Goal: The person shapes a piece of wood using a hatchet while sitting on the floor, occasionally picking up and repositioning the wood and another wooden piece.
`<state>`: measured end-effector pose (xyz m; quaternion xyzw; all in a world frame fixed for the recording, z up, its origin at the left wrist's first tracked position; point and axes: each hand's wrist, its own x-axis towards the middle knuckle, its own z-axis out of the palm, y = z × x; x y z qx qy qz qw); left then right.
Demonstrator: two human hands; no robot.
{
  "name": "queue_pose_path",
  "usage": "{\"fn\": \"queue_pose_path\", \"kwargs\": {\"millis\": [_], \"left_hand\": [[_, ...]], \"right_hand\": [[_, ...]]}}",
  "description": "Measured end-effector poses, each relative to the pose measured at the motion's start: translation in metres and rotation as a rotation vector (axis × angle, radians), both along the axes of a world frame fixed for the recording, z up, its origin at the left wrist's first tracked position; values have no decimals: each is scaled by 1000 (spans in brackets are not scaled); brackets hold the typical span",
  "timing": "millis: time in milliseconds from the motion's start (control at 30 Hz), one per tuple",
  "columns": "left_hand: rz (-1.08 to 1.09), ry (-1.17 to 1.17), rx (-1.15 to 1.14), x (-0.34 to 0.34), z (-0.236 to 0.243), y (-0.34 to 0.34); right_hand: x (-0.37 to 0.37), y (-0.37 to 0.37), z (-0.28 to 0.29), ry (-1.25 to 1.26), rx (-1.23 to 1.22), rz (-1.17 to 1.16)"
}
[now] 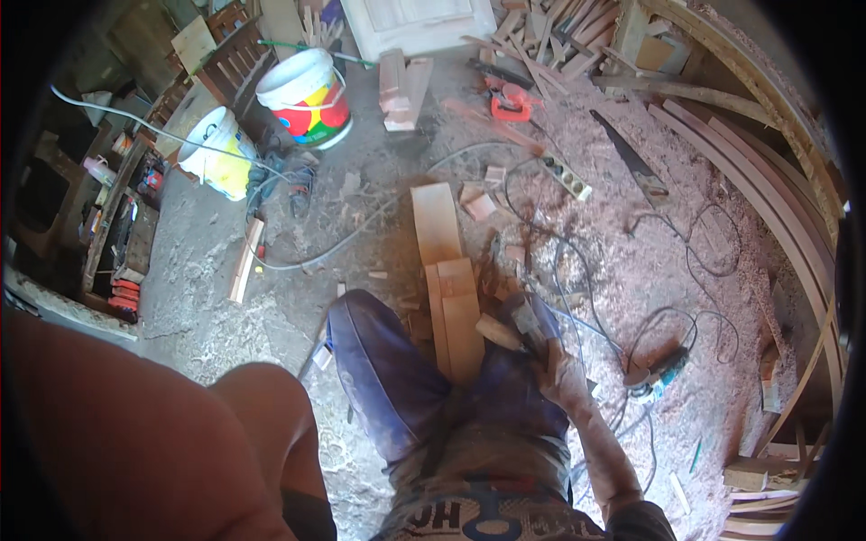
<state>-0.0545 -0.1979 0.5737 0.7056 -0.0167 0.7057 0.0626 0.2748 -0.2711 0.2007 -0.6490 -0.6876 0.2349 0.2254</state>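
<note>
The right hand [564, 380] seems curled around a tool [500, 333] with a rounded wooden handle, though blur hides the exact grip; the left hand is out of view. Just beside the tool, a flat, straight-edged board [460, 329] lies between blue cloth knees [377, 365], near a paler plank [436, 216]. Pinkish, crumbly shavings [708, 383] coat the rough floor [198, 302].
</note>
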Motion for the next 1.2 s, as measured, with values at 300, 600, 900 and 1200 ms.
{"fn": "queue_pose_path", "kwargs": {"millis": [300, 600, 900, 1200], "left_hand": [[88, -28, 95, -38, 15, -27], [168, 30, -13, -41, 1, -41], [131, 38, -7, -32, -5, -38], [130, 24, -40, -31, -23, -17]], "right_hand": [[7, 0, 1, -46, -88, -25], [7, 11, 2, -38, -85, -3], [-11, -4, 23, 51, -57, -47], [-9, 9, 8, -11, -154, -34]]}}
